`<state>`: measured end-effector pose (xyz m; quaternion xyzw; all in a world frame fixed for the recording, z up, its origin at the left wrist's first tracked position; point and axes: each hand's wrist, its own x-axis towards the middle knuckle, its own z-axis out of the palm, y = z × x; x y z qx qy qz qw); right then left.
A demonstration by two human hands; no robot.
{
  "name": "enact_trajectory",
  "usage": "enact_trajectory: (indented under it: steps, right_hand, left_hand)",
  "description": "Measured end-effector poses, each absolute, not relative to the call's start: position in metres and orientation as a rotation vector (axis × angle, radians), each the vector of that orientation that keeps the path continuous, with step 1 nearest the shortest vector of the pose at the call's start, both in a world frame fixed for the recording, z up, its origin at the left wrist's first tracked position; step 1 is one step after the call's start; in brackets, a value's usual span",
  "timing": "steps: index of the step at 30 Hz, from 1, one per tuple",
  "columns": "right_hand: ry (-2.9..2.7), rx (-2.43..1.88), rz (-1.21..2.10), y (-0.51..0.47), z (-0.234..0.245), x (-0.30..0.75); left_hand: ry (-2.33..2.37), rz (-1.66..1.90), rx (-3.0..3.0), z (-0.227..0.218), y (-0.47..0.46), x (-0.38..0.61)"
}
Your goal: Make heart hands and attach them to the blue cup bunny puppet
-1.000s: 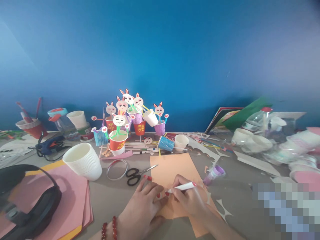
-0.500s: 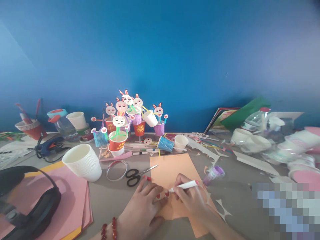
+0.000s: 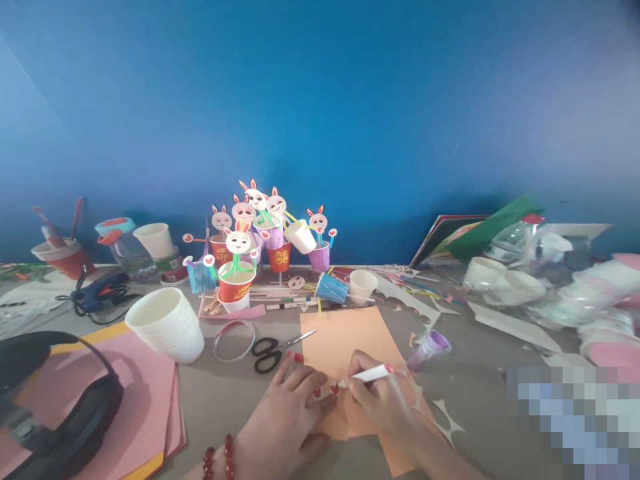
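My right hand [image 3: 377, 393] is closed around a white marker [image 3: 373, 373] with a red end, its tip pointing at a small white paper piece [image 3: 335, 387] bearing a red heart. Close beside that lies a second paper piece [image 3: 317, 393] with a red heart. My left hand [image 3: 290, 407] lies flat with its fingers spread, its thumb and index finger pressing around the two pieces. Beneath both hands is a sheet of orange paper [image 3: 345, 333]. A red marker cap [image 3: 299, 357] rests by the left fingertips.
Black-handled scissors [image 3: 270, 353] and a tape ring [image 3: 234, 341] lie to the left. Stacked white cups [image 3: 167, 327], pink paper [image 3: 135, 400] and headphones [image 3: 95, 407] are further left. Rabbit-faced cup figures [image 3: 237, 280] stand behind. At right are a purple-capped glue stick [image 3: 430, 348] and paper scraps [image 3: 447, 417].
My right hand and the marker have shifted very slightly, with the marker's red end a little lower and further left. My left hand stays in place.
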<state>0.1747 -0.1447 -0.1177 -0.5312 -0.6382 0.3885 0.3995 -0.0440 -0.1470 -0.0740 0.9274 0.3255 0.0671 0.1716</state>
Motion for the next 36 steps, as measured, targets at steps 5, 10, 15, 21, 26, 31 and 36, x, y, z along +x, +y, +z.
enact_trajectory:
  steps: [5,10,15,21,26,31,36]
  right_hand:
    - [-1.595,-1.315,1.036,-0.145,-0.120,0.173]
    - [-1.591,-1.302,1.054,-0.145,-0.119,0.174]
    - [-1.639,-1.329,0.985,-0.144,-0.121,0.175]
    - [-1.624,-1.390,0.908,-0.144,-0.118,0.174]
    - [-1.630,-1.368,0.932,-0.145,-0.118,0.174]
    - [-1.663,-1.395,0.904,-0.145,-0.110,0.173]
    - [-1.664,-1.408,0.849,-0.145,-0.103,0.170]
  left_hand:
    - [0.928,0.185,2.644,-0.076,-0.148,-0.045]
    - [0.922,0.190,2.647,-0.074,-0.147,-0.043]
    - [0.933,0.158,2.635,-0.069,-0.148,-0.042]
    - [0.937,0.118,2.629,-0.067,-0.148,-0.042]
    - [0.942,0.119,2.627,-0.066,-0.148,-0.042]
    - [0.945,0.107,2.624,-0.065,-0.148,-0.042]
    - [0.933,0.152,2.648,-0.070,-0.148,-0.043]
